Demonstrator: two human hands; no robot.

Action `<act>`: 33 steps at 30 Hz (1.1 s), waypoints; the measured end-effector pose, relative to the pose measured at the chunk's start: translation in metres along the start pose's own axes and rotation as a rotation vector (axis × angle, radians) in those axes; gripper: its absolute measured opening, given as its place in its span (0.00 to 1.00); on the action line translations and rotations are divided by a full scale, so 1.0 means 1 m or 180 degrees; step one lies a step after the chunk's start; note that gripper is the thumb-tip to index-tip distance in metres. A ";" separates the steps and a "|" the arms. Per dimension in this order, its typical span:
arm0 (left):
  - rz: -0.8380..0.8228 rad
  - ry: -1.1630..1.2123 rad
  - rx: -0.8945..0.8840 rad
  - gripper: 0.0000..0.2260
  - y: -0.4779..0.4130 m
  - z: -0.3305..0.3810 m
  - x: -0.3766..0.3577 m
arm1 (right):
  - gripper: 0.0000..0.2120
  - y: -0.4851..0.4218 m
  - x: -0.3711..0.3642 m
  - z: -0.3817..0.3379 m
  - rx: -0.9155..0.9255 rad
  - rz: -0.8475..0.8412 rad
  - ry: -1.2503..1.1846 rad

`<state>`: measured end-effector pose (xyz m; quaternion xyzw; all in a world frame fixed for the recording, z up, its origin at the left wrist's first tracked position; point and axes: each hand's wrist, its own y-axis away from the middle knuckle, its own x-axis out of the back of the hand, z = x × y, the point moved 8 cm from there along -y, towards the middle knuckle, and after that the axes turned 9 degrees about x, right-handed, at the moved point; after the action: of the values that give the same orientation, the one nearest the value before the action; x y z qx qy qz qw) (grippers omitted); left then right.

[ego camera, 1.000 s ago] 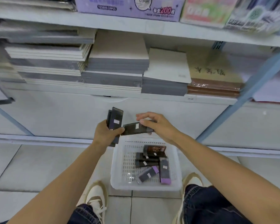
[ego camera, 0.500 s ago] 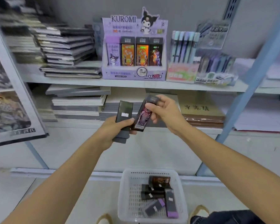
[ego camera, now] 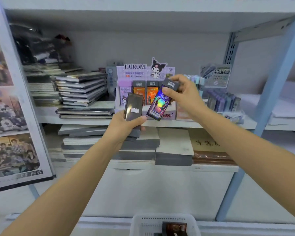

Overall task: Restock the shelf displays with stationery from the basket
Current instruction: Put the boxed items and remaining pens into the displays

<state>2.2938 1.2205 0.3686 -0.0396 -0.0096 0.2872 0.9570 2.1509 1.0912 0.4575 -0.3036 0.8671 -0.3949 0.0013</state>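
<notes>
Head cam, L fingers [ego camera: 140,119] grip dark pack stack [ego camera: 133,106], R fingers [ego camera: 167,91] pinch 1 holo pack [ego camera: 158,104]

One head-worn wide-angle camera looks forward, slightly downward, from close at the shelf [ego camera: 211,124].

The left hand [ego camera: 124,126] is gripping a dark glossy pack stack [ego camera: 133,108] while the right hand [ego camera: 182,92] is pinching a holographic purple pack [ego camera: 158,104] before the lilac Kuromi display box [ego camera: 140,72]; the white basket [ego camera: 138,223] is sitting near, below.
</notes>
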 end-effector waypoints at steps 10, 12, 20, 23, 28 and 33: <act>0.0202 -0.0159 -0.0115 0.14 -0.031 -0.001 0.014 | 0.10 -0.060 -0.018 0.018 0.0232 -0.0273 0.1246; 0.0238 -0.0233 -0.0204 0.13 -0.036 -0.003 0.016 | 0.09 -0.063 -0.024 0.024 0.0302 -0.0363 0.1404; 0.0165 -0.0156 -0.0309 0.10 -0.042 -0.006 0.021 | 0.10 -0.085 -0.035 0.026 0.0355 -0.1000 0.1777; 0.0142 -0.0120 -0.0286 0.10 -0.042 -0.006 0.021 | 0.09 -0.087 -0.030 0.028 0.0354 -0.0889 0.1773; 0.0124 -0.0079 -0.0215 0.11 -0.041 -0.007 0.020 | 0.09 -0.090 -0.019 0.015 0.0560 -0.0483 0.1563; 0.0162 -0.0073 -0.0176 0.11 -0.038 -0.006 0.019 | 0.09 -0.081 -0.035 0.028 0.0460 -0.0847 0.1673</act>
<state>2.3309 1.1985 0.3659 -0.0630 -0.0274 0.3114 0.9478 2.2287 1.0502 0.4856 -0.3011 0.7600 -0.5173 -0.2533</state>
